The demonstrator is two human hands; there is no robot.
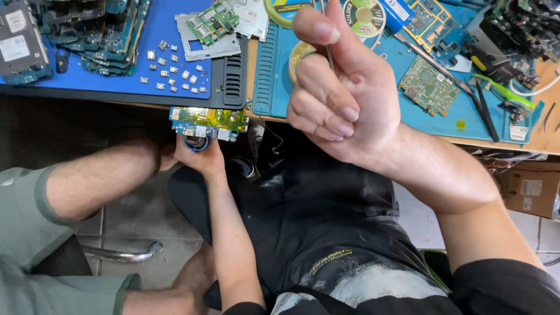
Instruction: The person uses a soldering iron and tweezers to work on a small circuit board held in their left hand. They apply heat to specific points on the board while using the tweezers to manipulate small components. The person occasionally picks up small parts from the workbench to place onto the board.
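My left hand (198, 156) is held low at the desk's front edge, gripping a small blue-green circuit board (209, 121) with yellow tape across it. Raised close to the camera, my right hand (341, 96) is closed around a thin metal tool, probably tweezers (329, 53), whose tips point up and away. Part of the teal work mat (274, 76) is hidden behind this hand. A yellowish ring-shaped thing (298, 53) peeks out behind the fingers.
Another person's forearm (99, 181) in a green sleeve reaches in from the left, close to my left hand. The blue mat (116, 81) holds several small metal parts (173, 73), stacked boards (96, 32) and a metal frame (207, 46). A green board (429, 86), solder spool (364, 14) and black tweezers (485, 111) lie on the teal mat.
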